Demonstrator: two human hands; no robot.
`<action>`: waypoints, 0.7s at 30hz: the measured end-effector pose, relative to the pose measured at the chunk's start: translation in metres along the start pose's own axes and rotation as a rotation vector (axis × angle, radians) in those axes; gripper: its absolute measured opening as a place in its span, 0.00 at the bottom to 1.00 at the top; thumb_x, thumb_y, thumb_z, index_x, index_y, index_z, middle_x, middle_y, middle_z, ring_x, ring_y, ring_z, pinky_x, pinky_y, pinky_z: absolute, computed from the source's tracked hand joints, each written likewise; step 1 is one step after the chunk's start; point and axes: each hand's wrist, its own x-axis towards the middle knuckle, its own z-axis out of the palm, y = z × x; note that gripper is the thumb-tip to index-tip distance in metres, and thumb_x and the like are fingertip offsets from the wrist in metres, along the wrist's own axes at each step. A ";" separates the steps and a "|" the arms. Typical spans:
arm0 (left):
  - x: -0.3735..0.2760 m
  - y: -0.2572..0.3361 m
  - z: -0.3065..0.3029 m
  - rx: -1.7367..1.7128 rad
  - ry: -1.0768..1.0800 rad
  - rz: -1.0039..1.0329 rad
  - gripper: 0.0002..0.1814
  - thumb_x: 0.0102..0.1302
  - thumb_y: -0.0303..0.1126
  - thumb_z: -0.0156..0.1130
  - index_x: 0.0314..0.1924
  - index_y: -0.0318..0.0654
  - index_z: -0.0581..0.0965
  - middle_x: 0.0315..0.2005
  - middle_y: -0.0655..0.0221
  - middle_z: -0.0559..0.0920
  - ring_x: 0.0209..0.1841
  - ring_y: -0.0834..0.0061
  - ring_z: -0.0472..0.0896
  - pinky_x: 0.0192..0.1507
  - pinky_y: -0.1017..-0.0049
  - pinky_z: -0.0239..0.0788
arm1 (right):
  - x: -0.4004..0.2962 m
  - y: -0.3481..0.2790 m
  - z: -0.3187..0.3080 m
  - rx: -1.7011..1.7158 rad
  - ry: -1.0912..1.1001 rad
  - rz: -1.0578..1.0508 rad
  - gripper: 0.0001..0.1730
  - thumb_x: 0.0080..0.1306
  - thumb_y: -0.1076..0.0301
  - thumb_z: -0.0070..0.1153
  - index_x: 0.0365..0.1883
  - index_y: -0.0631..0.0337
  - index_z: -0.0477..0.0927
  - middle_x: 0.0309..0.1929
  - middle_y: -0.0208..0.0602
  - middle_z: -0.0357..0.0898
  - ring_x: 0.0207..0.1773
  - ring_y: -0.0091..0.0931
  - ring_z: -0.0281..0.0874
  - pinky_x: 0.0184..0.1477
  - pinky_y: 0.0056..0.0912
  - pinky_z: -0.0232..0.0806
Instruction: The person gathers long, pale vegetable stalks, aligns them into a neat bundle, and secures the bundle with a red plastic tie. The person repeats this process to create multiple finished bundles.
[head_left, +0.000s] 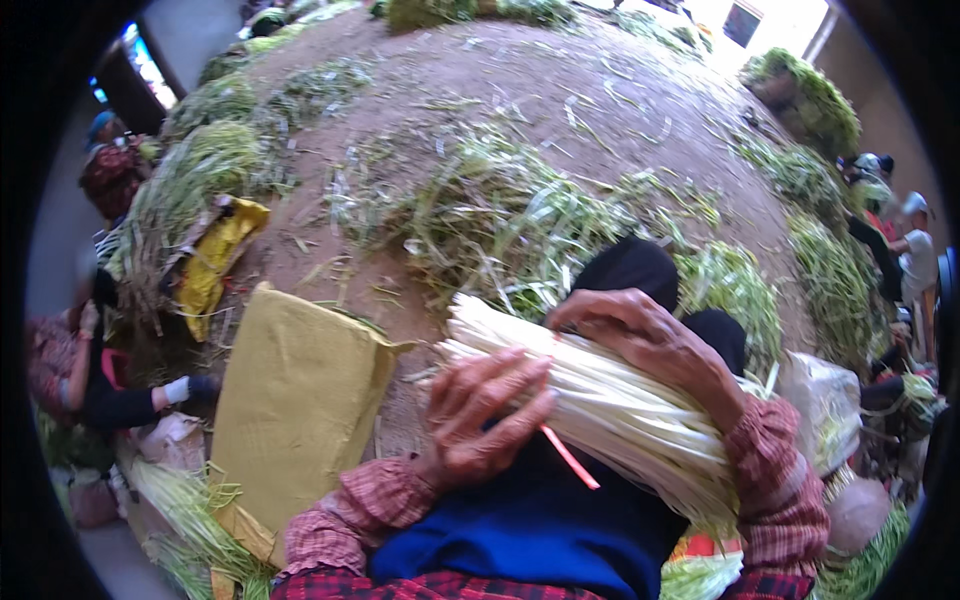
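Observation:
A thick bundle of long pale green-white stalks (600, 390) lies across my lap, its even white ends towards the upper left. My left hand (491, 412) rests around its near side close to those ends, fingers on the stalks. Over the far side curves my right hand (645, 330), its fingertips partly hidden by the hand and the bundle. A red strip (570, 456) hangs from the bundle beside my left hand, and a bit of red shows on top between the hands. Beneath the bundle is a blue cloth (495, 536) on my lap.
A tan wrapped block (300, 405) stands at my left. Heaps of green stalks and leaves (510, 202) lie on the dirt floor ahead. Beyond the block is a yellow sack (217, 262); a whitish plastic bag (821, 412) is at my right. Several people sit or stand along both sides.

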 end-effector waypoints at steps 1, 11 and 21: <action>0.001 0.000 -0.001 -0.016 -0.029 0.001 0.17 0.57 0.30 0.67 0.49 0.47 0.82 0.55 0.65 0.81 0.58 0.63 0.79 0.59 0.64 0.64 | 0.002 -0.002 -0.001 0.039 -0.027 0.031 0.11 0.72 0.74 0.46 0.46 0.66 0.81 0.42 0.37 0.82 0.48 0.23 0.77 0.54 0.27 0.67; -0.005 0.000 0.003 -0.014 0.036 -0.004 0.19 0.53 0.29 0.70 0.47 0.52 0.83 0.52 0.69 0.80 0.58 0.66 0.79 0.61 0.66 0.61 | 0.005 -0.013 0.002 0.048 -0.112 -0.034 0.21 0.69 0.81 0.42 0.59 0.63 0.76 0.54 0.45 0.80 0.57 0.32 0.78 0.60 0.33 0.66; -0.002 0.000 0.007 -0.030 0.051 0.045 0.18 0.55 0.29 0.67 0.48 0.52 0.83 0.52 0.70 0.82 0.58 0.65 0.79 0.60 0.65 0.63 | -0.009 -0.013 -0.009 -0.184 -0.126 -0.017 0.21 0.66 0.78 0.46 0.57 0.62 0.77 0.51 0.46 0.80 0.53 0.39 0.80 0.57 0.35 0.69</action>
